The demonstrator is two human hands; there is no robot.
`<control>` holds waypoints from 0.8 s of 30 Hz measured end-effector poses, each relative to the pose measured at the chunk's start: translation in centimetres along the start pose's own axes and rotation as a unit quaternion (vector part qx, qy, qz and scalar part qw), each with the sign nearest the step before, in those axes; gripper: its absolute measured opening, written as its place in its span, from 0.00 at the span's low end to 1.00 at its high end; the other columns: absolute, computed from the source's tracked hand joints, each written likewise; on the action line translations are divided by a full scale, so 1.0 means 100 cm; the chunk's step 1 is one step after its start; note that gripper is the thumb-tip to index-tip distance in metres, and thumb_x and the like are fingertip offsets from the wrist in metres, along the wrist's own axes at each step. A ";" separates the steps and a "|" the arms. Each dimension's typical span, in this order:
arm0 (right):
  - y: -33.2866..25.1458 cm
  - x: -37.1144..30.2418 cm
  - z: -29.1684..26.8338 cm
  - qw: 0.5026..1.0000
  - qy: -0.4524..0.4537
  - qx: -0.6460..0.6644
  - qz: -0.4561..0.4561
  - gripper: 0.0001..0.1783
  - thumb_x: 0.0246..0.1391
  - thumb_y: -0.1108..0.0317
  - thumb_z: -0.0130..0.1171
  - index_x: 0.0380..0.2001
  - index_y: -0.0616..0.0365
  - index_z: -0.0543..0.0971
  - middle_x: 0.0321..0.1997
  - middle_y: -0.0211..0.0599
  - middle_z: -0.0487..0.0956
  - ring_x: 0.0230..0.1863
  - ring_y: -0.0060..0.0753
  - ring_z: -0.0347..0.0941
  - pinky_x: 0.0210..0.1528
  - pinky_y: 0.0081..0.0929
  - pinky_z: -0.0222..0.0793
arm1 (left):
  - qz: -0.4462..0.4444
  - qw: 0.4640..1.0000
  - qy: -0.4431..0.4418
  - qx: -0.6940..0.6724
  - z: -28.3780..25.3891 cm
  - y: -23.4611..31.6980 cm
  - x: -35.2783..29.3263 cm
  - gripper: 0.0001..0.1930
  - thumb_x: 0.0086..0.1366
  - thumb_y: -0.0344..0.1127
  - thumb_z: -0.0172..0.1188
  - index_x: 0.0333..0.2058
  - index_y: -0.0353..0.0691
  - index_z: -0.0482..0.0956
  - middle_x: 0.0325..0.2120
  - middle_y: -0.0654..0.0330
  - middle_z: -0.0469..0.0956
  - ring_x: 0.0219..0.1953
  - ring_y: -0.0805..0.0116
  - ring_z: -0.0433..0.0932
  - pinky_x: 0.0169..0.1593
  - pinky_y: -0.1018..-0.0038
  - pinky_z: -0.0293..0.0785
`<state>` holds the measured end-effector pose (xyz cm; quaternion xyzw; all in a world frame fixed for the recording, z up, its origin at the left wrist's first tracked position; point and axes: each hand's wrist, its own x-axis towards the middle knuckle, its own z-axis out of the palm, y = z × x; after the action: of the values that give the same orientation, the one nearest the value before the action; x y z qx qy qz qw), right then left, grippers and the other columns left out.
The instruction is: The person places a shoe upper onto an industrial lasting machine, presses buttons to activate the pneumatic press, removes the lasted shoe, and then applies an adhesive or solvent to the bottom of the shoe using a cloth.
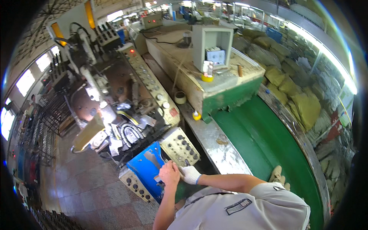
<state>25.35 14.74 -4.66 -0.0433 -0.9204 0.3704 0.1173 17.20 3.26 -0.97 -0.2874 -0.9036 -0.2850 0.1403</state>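
Observation:
My bare left hand (169, 173) is closed above the blue panel (147, 163) at the front of the machine, its fingers curled. Close beside it, my right hand (189, 174) wears a white knitted glove and is bent inward toward the left. Whatever the two hands hold between them is small and mostly hidden by the fingers. Just beyond them sits a cream control box (179, 145) with black knobs, and a second knobbed box (135, 186) flanks the blue panel on the left. The machine's metal head (128, 130), with curved clamps and hoses, stands ahead.
A green conveyor belt (264, 142) curves along my right, carrying a beige shoe-like thing (277, 176). A metal ledge (228, 149) borders it. Farther off, a worn bench (230, 82) bears an open grey box (212, 46) and a yellow-based bottle (207, 73). Several sacks (303, 103) are piled at right.

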 end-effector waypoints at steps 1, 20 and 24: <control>-0.001 0.001 0.002 1.000 0.016 0.001 -0.011 0.19 0.66 0.55 0.52 0.53 0.55 0.75 0.36 0.58 0.83 0.37 0.66 0.80 0.40 0.59 0.76 | -0.010 1.000 -0.004 0.013 -0.001 -0.004 0.002 0.08 0.66 0.41 0.61 0.39 0.46 0.84 0.33 0.54 0.85 0.37 0.49 0.83 0.42 0.54 0.77; 0.015 -0.003 0.003 0.997 0.058 -0.028 -0.032 0.19 0.64 0.59 0.52 0.52 0.58 0.79 0.39 0.62 0.83 0.42 0.68 0.80 0.45 0.58 0.76 | 0.098 0.992 0.029 -0.080 0.006 -0.005 -0.001 0.08 0.65 0.38 0.61 0.28 0.42 0.79 0.28 0.54 0.82 0.35 0.52 0.81 0.40 0.56 0.75; 0.018 -0.004 0.004 0.999 0.044 -0.013 -0.016 0.20 0.66 0.55 0.52 0.50 0.58 0.79 0.38 0.62 0.82 0.42 0.69 0.80 0.42 0.56 0.76 | 0.091 0.991 0.014 -0.099 0.015 -0.007 -0.003 0.04 0.58 0.34 0.62 0.28 0.42 0.78 0.29 0.56 0.80 0.38 0.54 0.80 0.44 0.59 0.74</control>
<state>25.59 15.72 -6.31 -0.0463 -0.9198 0.3539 0.1630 16.84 3.57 -2.59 -0.3767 -0.8392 -0.3630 0.1488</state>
